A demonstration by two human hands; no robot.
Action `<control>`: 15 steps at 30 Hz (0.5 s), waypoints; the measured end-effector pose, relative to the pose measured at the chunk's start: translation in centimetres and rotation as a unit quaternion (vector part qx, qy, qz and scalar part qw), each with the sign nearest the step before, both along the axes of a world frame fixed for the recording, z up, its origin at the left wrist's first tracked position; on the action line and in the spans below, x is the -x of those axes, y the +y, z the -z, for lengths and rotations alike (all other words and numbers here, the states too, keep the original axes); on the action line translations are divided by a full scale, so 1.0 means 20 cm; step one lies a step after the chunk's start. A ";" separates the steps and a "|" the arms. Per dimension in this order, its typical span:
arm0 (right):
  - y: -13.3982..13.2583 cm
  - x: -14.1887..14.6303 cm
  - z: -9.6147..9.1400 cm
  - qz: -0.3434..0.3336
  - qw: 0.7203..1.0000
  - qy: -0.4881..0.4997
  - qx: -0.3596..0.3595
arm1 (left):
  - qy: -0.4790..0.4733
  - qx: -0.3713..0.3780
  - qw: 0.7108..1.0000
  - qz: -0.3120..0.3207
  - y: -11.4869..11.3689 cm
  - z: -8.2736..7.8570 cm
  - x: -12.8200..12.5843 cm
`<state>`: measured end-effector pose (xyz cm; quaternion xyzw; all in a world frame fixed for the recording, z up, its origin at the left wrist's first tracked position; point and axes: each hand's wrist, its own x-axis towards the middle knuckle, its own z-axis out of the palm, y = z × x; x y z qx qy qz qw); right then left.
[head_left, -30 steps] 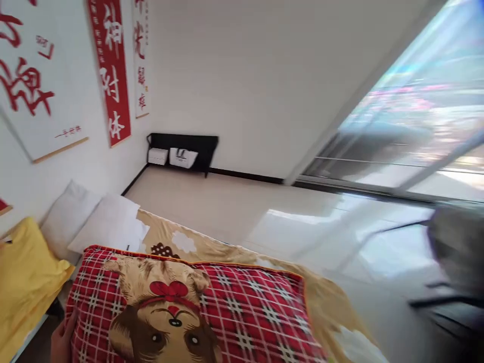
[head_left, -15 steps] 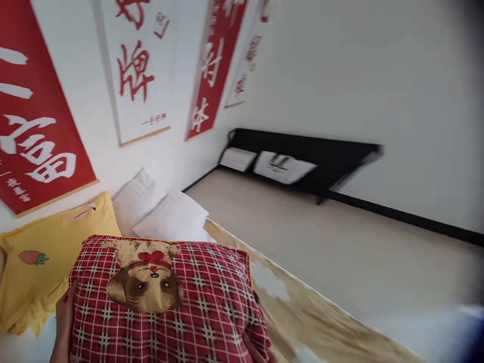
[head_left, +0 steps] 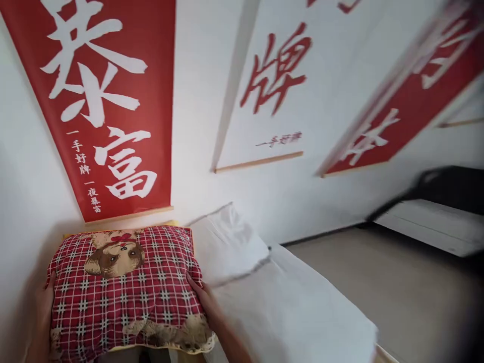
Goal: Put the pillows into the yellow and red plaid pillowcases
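A red plaid pillow (head_left: 113, 307) with a printed dog, upside down in view, is gripped at its two short sides. My left hand (head_left: 47, 302) closes on its left edge, and my right hand (head_left: 202, 292) on its right edge; the fingers are partly hidden. Just behind the pillow's top shows a thin yellow strip (head_left: 172, 223), likely the yellow pillow seen before. To the right lie two white pillows: one against the wall (head_left: 230, 252) and a nearer one (head_left: 298, 307), close to my right forearm.
Red hanging scroll (head_left: 159, 101), white scroll (head_left: 264, 131) and another red scroll (head_left: 401, 136) hang on the wall. A dark low piece of furniture (head_left: 454, 186) with a white cushion (head_left: 427, 227) stands at right beyond the grey floor (head_left: 340, 267).
My view has swung left toward the scrolls. The plaid pillow, held in both hands, has moved left in view, over where the yellow pillow lay, which is now almost wholly covered.
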<state>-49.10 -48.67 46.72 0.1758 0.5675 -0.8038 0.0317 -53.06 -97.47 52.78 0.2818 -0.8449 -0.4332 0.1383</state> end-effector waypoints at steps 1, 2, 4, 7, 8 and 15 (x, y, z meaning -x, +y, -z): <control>-0.06 0.15 0.00 -0.018 1.000 0.000 -0.009 | -0.017 0.037 0.999 0.004 -0.05 -0.02 0.09; -0.12 0.29 0.01 -0.035 0.999 -0.001 -0.023 | -0.038 0.081 0.996 0.002 -0.08 -0.04 0.18; -0.22 0.53 0.04 -0.059 0.997 -0.007 -0.058 | -0.046 0.199 0.979 0.011 -0.07 -0.07 0.31; -0.29 0.80 0.10 -0.067 0.993 -0.022 -0.099 | 0.051 0.348 0.932 0.091 0.14 -0.02 0.44; -0.29 0.86 0.12 -0.070 0.991 -0.028 -0.111 | 0.083 0.370 0.916 0.135 0.23 0.03 0.46; -0.18 0.90 0.18 -0.084 0.984 -0.055 -0.147 | 0.028 0.405 0.889 0.212 0.59 0.42 0.57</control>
